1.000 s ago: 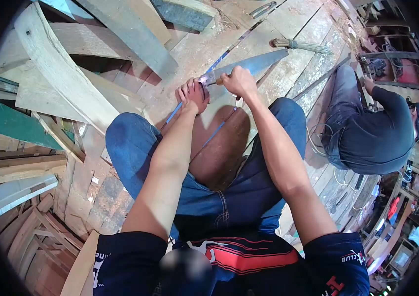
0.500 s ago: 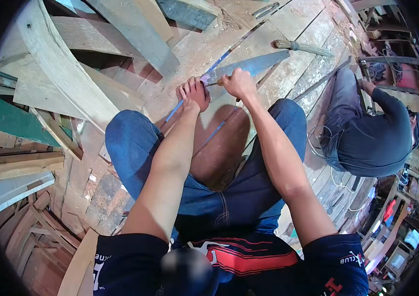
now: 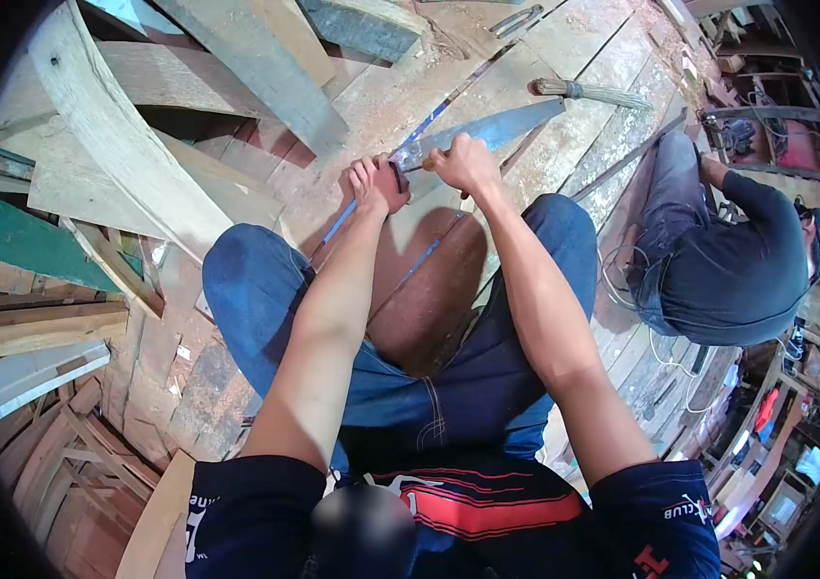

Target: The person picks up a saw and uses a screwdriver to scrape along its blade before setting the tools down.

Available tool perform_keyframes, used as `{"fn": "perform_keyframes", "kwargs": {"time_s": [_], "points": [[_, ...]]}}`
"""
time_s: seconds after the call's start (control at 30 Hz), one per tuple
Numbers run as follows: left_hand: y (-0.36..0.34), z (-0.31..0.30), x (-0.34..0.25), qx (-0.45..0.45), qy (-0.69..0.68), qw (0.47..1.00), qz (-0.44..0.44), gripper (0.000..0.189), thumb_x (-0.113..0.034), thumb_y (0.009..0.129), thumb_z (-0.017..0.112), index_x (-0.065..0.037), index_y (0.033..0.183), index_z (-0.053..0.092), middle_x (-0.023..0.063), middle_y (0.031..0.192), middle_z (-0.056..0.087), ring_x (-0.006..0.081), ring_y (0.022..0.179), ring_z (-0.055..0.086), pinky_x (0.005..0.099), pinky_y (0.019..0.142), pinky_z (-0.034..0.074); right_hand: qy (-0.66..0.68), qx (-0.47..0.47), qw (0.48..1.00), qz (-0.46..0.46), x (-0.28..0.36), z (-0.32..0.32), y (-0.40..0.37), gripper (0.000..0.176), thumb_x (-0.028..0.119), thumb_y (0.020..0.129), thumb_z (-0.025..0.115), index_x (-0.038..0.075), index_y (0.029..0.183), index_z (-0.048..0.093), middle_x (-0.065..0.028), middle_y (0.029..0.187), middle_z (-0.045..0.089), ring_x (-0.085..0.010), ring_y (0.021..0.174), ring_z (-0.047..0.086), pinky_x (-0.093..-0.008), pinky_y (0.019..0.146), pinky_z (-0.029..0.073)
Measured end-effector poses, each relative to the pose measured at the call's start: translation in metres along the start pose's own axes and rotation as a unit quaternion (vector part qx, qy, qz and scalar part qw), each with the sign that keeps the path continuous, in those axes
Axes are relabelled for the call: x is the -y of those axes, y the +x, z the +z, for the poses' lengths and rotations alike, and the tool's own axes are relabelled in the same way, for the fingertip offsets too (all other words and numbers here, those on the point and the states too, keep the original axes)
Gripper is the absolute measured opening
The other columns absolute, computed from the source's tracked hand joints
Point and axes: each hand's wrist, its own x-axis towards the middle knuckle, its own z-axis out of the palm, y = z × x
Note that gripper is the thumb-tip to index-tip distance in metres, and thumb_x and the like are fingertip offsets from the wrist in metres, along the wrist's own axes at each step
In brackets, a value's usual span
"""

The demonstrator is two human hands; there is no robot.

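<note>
My left hand (image 3: 379, 184) is wrapped round the dark handle at the near end of a hand saw. The saw's grey blade (image 3: 506, 124) points away to the right over the floorboards. My right hand (image 3: 466, 164) is closed on the wooden handle of a small tool (image 3: 432, 158), whose thin shaft meets the saw close to its handle. Fingers of both hands partly cover the saw's handle, and the tool's tip is too small to make out.
A brush (image 3: 593, 94) lies beyond the saw. Curved planks (image 3: 121, 135) and boards are stacked at the left. A co-worker (image 3: 719, 251) sits on the floor at the right, near a white cable (image 3: 666, 359). Pliers (image 3: 518, 20) lie at the top.
The fingers of my left hand have shifted slightly on the saw handle. My right hand stays nearly in place, and the view has moved a little.
</note>
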Motion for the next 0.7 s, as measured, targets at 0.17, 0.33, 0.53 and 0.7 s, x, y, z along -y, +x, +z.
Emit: {"fn": "perform_keyframes", "kwargs": {"time_s": [0.17, 0.33, 0.53, 0.7], "points": [[0.012, -0.011, -0.002, -0.020, 0.048, 0.999, 0.011, 0.094, -0.049, 0.055, 0.084, -0.006, 0.132, 0.051, 0.0190, 0.127, 0.057, 0.0335, 0.121, 0.051, 0.0450, 0.102, 0.037, 0.015, 0.032, 0.999, 0.012, -0.001, -0.022, -0.006, 0.047, 0.036, 0.079, 0.068, -0.009, 0.090, 0.069, -0.0287, 0.085, 0.068, -0.0386, 0.082, 0.069, -0.0442, 0.075, 0.056], [0.034, -0.035, 0.003, 0.165, -0.113, 0.978, 0.059, 0.057, -0.024, 0.059, 0.087, -0.012, 0.112, 0.069, 0.0124, 0.102, 0.071, 0.0282, 0.095, 0.067, 0.0380, 0.086, 0.052, -0.018, -0.020, 0.999, -0.022, -0.013, -0.038, -0.005, 0.048, 0.038, 0.078, 0.066, -0.009, 0.088, 0.069, -0.0265, 0.080, 0.068, -0.0360, 0.074, 0.070, -0.0423, 0.073, 0.057], [0.054, -0.019, 0.019, 0.236, -0.162, 0.955, 0.078, 0.063, -0.024, 0.063, 0.086, -0.011, 0.121, 0.065, 0.0121, 0.116, 0.067, 0.0263, 0.110, 0.061, 0.0368, 0.094, 0.047, 0.000, 0.042, 0.999, 0.007, -0.023, -0.047, -0.004, 0.048, 0.038, 0.079, 0.065, -0.008, 0.090, 0.070, -0.0288, 0.088, 0.068, -0.0373, 0.087, 0.069, -0.0434, 0.079, 0.055], [0.059, -0.005, 0.029, 0.232, -0.249, 0.936, 0.086, 0.044, -0.009, 0.074, 0.075, -0.003, 0.116, 0.066, 0.0102, 0.106, 0.070, 0.0229, 0.098, 0.065, 0.0356, 0.084, 0.051, 0.013, 0.054, 0.998, -0.009, -0.024, -0.043, -0.008, 0.049, 0.040, 0.080, 0.065, -0.008, 0.092, 0.069, -0.0288, 0.089, 0.068, -0.0388, 0.089, 0.068, -0.0441, 0.081, 0.054]]}}
